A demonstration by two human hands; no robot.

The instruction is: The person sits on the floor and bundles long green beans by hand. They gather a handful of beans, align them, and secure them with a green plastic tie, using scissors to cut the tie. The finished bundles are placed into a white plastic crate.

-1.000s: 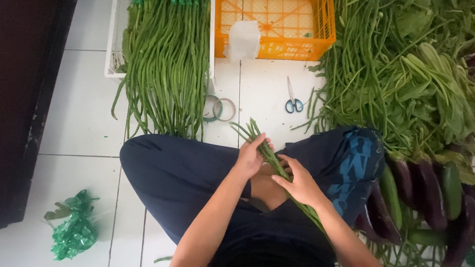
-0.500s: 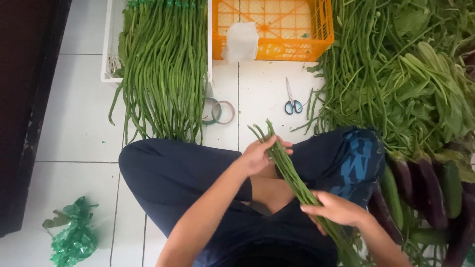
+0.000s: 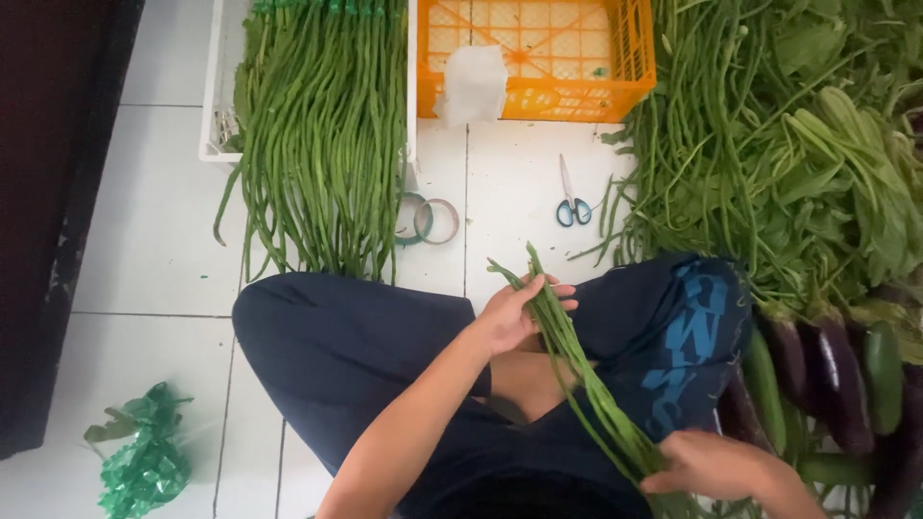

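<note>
**Both hands on a bean bunch**

Head view: the left hand (image 3: 514, 312) curls loosely around the upper end of a bunch of long beans (image 3: 577, 370), lying across the lap; the right hand (image 3: 716, 466) grips its lower end closed. The beans look light, limp and bendy, best held near both ends. Beyond the left hand, scissors (image 3: 573, 197) lie on the floor (image 3: 154, 240).
</note>
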